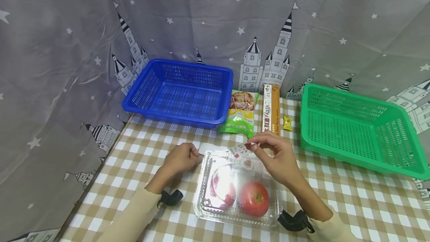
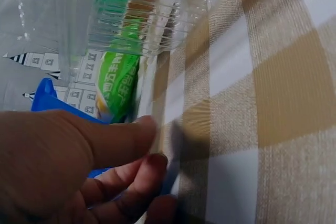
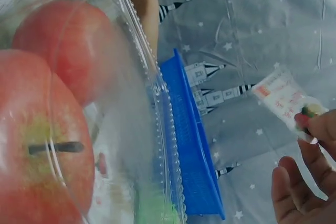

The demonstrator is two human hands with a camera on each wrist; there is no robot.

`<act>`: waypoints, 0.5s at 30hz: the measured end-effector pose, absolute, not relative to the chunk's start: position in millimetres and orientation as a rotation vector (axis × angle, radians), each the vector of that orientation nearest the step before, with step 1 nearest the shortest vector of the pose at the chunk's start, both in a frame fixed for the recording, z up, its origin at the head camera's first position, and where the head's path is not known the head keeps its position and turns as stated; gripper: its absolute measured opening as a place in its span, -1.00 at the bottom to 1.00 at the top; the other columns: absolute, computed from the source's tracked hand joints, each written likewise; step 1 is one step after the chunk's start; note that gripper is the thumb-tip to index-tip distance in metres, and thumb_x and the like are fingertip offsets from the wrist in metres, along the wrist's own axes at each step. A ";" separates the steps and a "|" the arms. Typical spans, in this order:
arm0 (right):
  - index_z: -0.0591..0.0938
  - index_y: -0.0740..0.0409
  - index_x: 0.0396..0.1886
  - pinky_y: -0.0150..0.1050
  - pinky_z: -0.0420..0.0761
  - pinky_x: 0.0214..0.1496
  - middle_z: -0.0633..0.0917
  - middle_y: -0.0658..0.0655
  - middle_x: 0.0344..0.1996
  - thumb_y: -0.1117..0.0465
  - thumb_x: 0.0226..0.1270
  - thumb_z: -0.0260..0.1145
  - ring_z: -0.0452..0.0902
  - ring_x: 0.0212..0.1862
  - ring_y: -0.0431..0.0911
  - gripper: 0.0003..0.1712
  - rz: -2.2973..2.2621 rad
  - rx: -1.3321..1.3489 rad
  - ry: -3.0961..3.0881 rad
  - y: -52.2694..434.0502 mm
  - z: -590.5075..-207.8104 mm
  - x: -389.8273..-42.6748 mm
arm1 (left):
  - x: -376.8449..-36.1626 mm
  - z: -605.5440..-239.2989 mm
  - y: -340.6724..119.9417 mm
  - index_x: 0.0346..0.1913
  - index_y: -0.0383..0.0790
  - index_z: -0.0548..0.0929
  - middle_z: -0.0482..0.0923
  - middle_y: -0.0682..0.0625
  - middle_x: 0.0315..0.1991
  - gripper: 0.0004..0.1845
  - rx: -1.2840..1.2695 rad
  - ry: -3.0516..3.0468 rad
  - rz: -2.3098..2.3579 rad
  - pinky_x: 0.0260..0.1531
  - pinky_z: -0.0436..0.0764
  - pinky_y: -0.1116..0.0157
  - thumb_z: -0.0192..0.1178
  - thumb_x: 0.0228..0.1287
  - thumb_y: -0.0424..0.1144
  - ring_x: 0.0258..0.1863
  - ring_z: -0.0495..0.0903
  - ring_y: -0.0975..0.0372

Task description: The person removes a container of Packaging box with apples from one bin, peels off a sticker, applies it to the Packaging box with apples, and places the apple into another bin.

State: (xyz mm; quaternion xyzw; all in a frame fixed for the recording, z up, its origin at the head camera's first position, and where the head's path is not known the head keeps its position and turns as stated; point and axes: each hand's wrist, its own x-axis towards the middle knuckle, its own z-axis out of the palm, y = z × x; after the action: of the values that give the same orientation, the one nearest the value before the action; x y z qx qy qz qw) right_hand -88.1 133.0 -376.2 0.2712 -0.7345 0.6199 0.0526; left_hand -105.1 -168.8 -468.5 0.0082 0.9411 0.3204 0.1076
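Clear plastic clamshell box (image 1: pixel 215 212) holding two red apples (image 1: pixel 253 198) lies on the checked worktop (image 1: pixel 352 204) nearest the viewer, between the two hands. Left hand (image 1: pixel 181 158) pinches the box's far-left corner between thumb and curled fingers, while the right hand (image 1: pixel 279 152) pinches a printed label sticker (image 1: pixel 239 149) above the box's far edge. Beyond the hands lie a green snack packet (image 1: pixel 240 113), a pasta box (image 1: pixel 270 109) and a small yellow sachet (image 1: pixel 287 123), flanked by a blue basket (image 1: pixel 134 104) beyond the left hand and a green basket (image 1: pixel 305 141) beside the right.
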 end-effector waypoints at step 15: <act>0.70 0.33 -0.16 -0.02 0.68 -0.41 0.73 0.17 -0.36 0.41 0.20 0.43 0.68 -0.46 -0.01 -0.80 2.074 0.792 -2.592 138.3 -374.7 -76.4 | -44.7 -443.9 -169.3 -0.16 -0.25 0.48 0.54 -0.06 -0.44 -0.78 0.183 2.458 1.460 -0.58 0.52 0.30 0.11 0.47 -0.13 -0.56 0.56 0.10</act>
State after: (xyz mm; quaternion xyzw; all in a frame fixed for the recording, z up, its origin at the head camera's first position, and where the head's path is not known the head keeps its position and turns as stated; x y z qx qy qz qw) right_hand -76.4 138.3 -374.7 0.2299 -0.7526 0.6021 -0.1354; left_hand -44.7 -169.3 -443.9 0.0633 0.8497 0.5048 0.1380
